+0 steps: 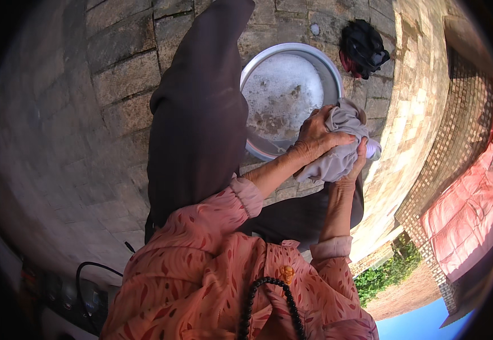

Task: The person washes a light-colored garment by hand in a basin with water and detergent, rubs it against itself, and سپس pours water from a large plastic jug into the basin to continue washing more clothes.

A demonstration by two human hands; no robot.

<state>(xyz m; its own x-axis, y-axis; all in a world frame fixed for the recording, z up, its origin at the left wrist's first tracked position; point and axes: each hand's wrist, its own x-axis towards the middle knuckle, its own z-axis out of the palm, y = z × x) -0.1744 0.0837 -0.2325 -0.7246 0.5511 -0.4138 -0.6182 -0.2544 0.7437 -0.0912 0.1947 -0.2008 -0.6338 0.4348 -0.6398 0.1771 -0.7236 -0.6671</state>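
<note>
A wet-looking grey-lilac cloth (342, 155) is bunched between my hands, at the near right rim of a round metal basin (335, 70). My left hand (319, 131) grips it from the left, thumb across the top. From the right and below, my right hand (359, 159) holds the same cloth, its fingers mostly hidden behind the folds. Cloudy, sudsy water (284, 93) with dark patches of scum lies in the basin. Beyond the basin to the right, a black cloth bundle (363, 49) with a dark red part rests on the paving.
Stone paving (123, 80) surrounds the basin. My dark-trousered left leg (199, 123) stands along its left side. A pale purple shoe (373, 149) shows beside my right hand. A small whitish spot (314, 29) marks the paving. Pink sheeting (463, 212) lies far right.
</note>
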